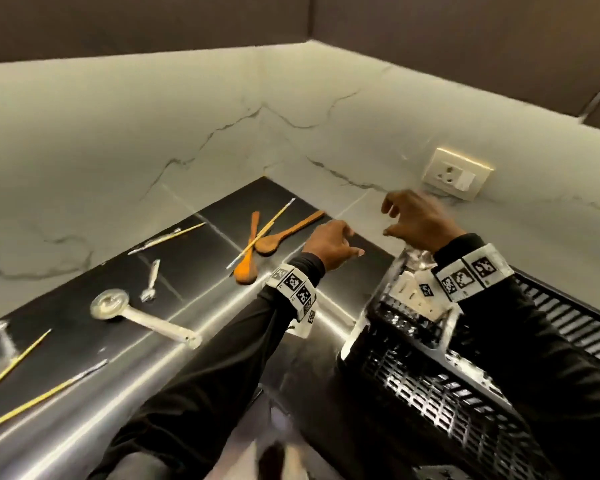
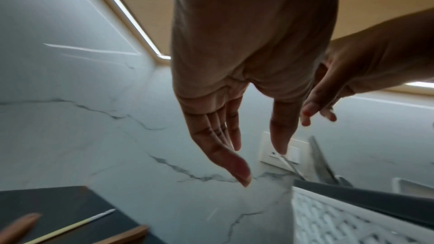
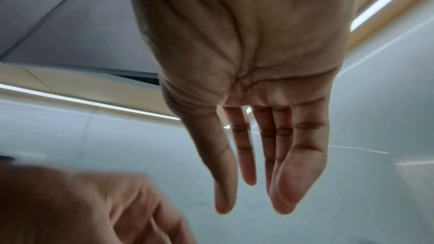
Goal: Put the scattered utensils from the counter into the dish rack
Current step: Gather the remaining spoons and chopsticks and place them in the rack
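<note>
**Black sleeves and checkered bands**

The person wears long black sleeves (image 1: pixel 194 382) on both arms. Each wrist has a white band (image 1: pixel 297 289) with small black-and-white square patterns (image 1: pixel 465 277). A thin dark cord seems to hang under the left band.

A kitchen: dark tiled counter (image 1: pixel 84 341) left of the hands, strewn with spoons (image 1: pixel 284 233); marble-look backsplash (image 1: pixel 153 133) beyond them; socket (image 1: pixel 458 173) past the right hand; rack (image 1: pixel 430 393) beneath it.

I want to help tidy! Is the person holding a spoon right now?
No, the left hand and the right hand are both empty, and the wooden spoons lie on the counter.
</note>
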